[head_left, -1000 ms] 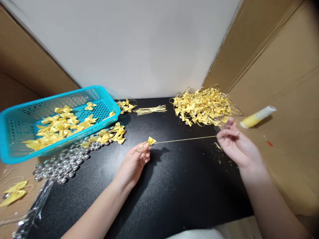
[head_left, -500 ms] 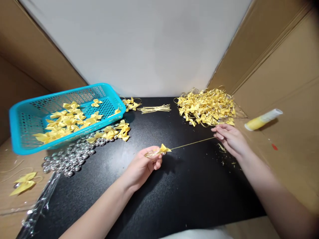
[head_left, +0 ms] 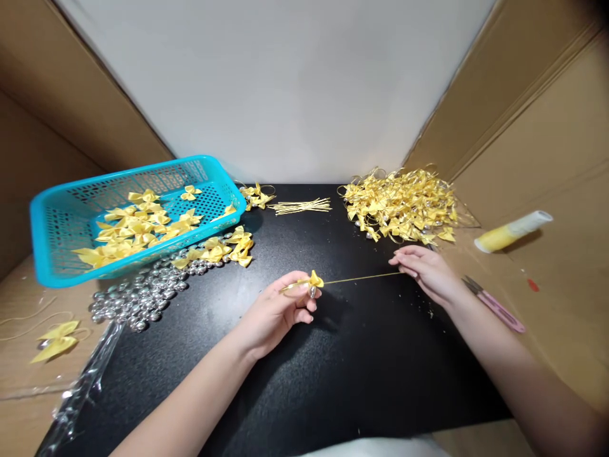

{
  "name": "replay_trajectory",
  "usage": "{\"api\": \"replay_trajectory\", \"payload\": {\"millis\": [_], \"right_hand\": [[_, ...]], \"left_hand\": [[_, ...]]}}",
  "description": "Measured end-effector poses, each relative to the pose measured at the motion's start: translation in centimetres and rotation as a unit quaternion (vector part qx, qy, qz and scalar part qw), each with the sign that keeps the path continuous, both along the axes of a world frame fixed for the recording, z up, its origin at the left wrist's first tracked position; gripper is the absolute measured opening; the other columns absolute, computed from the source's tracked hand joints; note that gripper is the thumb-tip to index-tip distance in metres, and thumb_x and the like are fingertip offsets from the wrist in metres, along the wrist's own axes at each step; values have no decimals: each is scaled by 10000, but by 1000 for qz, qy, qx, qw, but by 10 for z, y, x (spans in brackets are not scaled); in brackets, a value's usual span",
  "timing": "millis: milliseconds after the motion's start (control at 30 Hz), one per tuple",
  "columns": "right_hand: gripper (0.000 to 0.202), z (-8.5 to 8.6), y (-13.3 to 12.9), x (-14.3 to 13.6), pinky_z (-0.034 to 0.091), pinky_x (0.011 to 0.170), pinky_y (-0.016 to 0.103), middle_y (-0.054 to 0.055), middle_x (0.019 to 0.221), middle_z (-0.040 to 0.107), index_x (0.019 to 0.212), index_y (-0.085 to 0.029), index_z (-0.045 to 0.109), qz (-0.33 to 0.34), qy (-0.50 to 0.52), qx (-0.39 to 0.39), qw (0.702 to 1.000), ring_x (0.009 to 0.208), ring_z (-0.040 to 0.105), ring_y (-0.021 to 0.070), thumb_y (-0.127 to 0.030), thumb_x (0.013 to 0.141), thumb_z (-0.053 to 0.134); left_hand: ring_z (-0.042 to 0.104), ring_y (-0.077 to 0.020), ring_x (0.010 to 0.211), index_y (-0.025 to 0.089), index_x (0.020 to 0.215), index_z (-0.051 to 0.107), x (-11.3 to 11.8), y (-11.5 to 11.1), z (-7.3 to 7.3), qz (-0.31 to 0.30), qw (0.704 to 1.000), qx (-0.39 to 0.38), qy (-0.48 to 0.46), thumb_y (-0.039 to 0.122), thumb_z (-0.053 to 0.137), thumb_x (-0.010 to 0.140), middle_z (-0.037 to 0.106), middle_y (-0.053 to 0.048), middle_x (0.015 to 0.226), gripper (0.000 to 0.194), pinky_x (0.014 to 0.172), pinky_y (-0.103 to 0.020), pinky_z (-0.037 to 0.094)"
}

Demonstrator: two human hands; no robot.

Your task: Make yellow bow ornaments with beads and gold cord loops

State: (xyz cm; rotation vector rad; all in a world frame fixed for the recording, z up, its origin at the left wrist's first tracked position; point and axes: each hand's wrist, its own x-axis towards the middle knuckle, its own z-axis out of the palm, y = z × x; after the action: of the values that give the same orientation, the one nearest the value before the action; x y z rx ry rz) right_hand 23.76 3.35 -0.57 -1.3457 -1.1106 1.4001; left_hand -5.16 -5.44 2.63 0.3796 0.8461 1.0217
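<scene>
Between its thumb and fingers, my left hand (head_left: 285, 308) pinches a small yellow bow (head_left: 315, 279) with a silver bell-like bead (head_left: 312, 292) and a looped gold cord. A thin gold cord (head_left: 361, 278) runs taut from the bow to my right hand (head_left: 421, 266), whose fingertips are closed on its far end. Both hands are raised over the black table (head_left: 352, 381). Beyond them lies a small bundle of gold strips (head_left: 302, 206).
A blue basket (head_left: 42, 238) of yellow bows stands left, beside silver beads (head_left: 137, 298). Finished-looking bows (head_left: 402, 203) are heaped back right. Pink-handled snippers (head_left: 499, 311) and a yellow-white tube (head_left: 514, 231) lie right; a bow (head_left: 57, 341) lies far left.
My right hand has moved slightly left and down, and the cord is more level. The bow has turned so its bead shows. The snippers are now visible beside my right wrist. The view has shifted slightly.
</scene>
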Motion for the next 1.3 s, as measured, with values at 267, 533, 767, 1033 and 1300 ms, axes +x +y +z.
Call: {"api": "replay_trajectory", "payload": {"millis": [267,533,767,1033,1300], "right_hand": [[142,1,1,-34,516,639,291,51,668,737,713,-169,705,126,-190,138,964,632,691,184,-311,711,712],[86,-15,42,-83,496,687,297,47,728,730,748,-178,695,29,-201,218,955,660,656,171,-205,762,615],[89,9,-5,-79,527,709,298,38,751,723,789,-196,670,-32,-161,220,962,711,691,175,-271,807,627],[159,28,-94,-98,408,457,217,-14,586,606,754,-193,624,80,-169,274,943,470,528,100,-233,889,550],[195,16,-94,-105,357,461,202,-28,589,516,709,-183,570,157,-239,354,890,486,453,75,-124,880,494]], "left_hand": [[408,-31,354,172,639,606,4,-11,11,-66,994,58,-66,291,865,599,558,29,539,288,338,-139,381],[658,-151,629,147,674,686,17,-21,1,-262,964,50,-25,381,857,618,707,-91,775,295,545,-228,505],[533,-80,548,129,628,706,18,-14,-7,-86,996,13,28,237,850,610,634,-30,604,182,537,-166,423],[548,-78,586,129,675,738,19,-9,-16,39,994,-36,92,237,835,594,650,-17,642,166,600,-171,459],[544,-92,613,135,679,737,20,-12,-15,48,992,10,119,249,810,643,664,-23,651,140,615,-195,452]]}}
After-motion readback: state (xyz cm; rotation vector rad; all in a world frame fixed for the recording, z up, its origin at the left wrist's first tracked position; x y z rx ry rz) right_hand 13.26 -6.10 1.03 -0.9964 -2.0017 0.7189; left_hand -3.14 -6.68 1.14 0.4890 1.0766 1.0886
